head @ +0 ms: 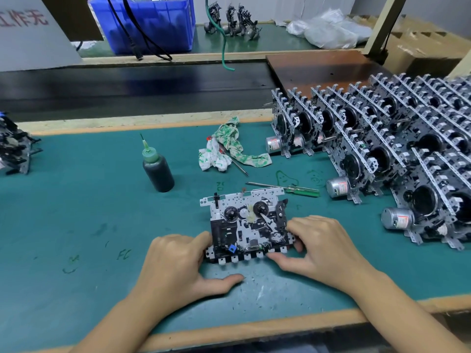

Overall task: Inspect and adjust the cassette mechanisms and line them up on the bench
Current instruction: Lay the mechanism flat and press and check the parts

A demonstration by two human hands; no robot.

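A: What does the head view show?

B: One cassette mechanism (248,225) lies flat on the green surface (76,225), near its front edge. The left hand (175,261) has its fingers curled around the left edge; the right hand (323,248) pinches the lower right corner.

A: Any risk?

B: I judge a slip could bend the small levers, or knock the green bottle (158,169) standing close behind.

A: Containers?

B: That bottle holds dark liquid. A blue crate (153,24) sits further back; its contents are unclear. Finished mechanisms (382,149) stand in rows on the right.
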